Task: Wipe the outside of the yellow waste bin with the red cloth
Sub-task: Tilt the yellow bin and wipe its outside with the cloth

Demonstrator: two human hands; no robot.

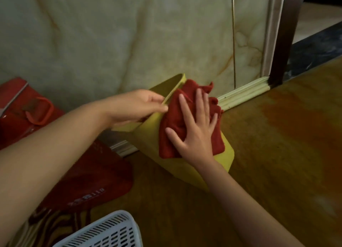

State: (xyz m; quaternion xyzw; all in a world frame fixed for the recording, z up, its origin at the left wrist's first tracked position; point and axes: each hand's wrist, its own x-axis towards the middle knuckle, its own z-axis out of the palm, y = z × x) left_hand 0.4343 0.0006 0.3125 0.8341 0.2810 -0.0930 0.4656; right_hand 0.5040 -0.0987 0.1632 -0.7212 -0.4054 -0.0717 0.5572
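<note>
The yellow waste bin (148, 144) lies tilted on the floor by the wall, its open mouth turned to the upper left. My left hand (137, 106) grips the bin's rim, thumb outside and fingers over the edge. A crumpled red cloth (172, 120) lies on the bin's upturned side. My right hand (194, 130) presses flat on the cloth with fingers spread, covering its middle.
A marble wall (111, 33) with a pale skirting board (244, 93) stands right behind the bin. A red bag (88, 178) and a red box (16, 107) lie at the left. A white slotted basket (103, 232) sits at the bottom. A dark door frame (285, 43) rises at the right.
</note>
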